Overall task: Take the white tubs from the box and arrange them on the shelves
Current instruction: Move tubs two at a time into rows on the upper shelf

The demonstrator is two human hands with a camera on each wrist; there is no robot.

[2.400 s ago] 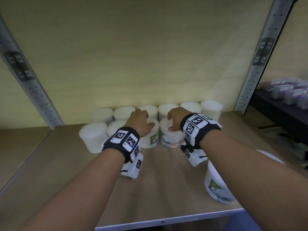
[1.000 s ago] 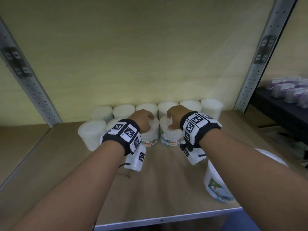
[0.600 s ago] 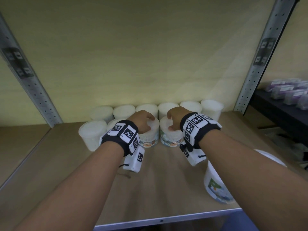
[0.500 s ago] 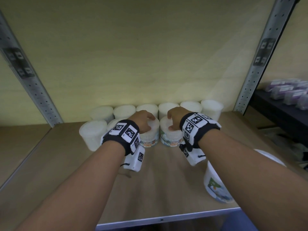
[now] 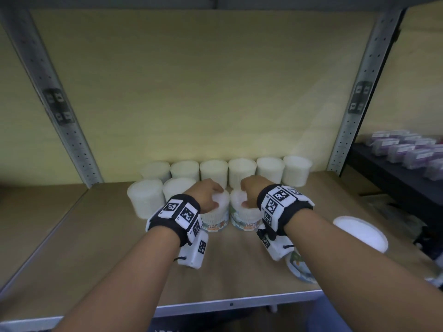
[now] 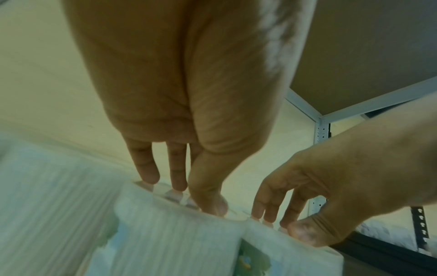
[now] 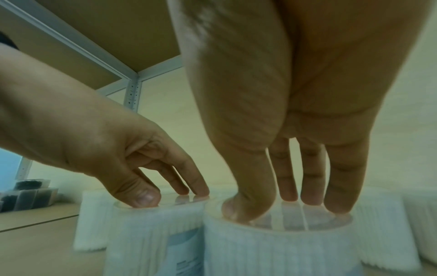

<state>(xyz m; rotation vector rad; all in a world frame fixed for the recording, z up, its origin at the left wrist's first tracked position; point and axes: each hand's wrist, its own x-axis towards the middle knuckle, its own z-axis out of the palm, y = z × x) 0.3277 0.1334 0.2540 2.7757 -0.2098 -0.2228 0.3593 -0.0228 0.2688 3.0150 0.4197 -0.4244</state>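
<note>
Two labelled white tubs stand side by side in the front row on the wooden shelf [image 5: 96, 236]. My left hand [image 5: 208, 196] rests on the lid of the left tub [image 5: 215, 218], thumb and fingertips [image 6: 179, 184] pressing down on top. My right hand [image 5: 251, 190] lies the same way on the right tub [image 5: 245, 220], with its fingertips [image 7: 309, 199] flat on the lid [image 7: 279, 224]. Neither hand wraps a tub's side. Several white tubs [image 5: 242, 171] line the back wall, and two more [image 5: 146, 200] stand left of my left hand.
Another labelled tub [image 5: 359, 233] sits near the shelf's front edge under my right forearm. Grey metal uprights [image 5: 352, 111] frame the bay. A dark shelf with purple packs [image 5: 407, 149] is at the right. Bare wood lies left and in front of the tubs.
The left tub has turned so that its label faces front. Both hands have stayed on the lids, and the head view has tilted a little.
</note>
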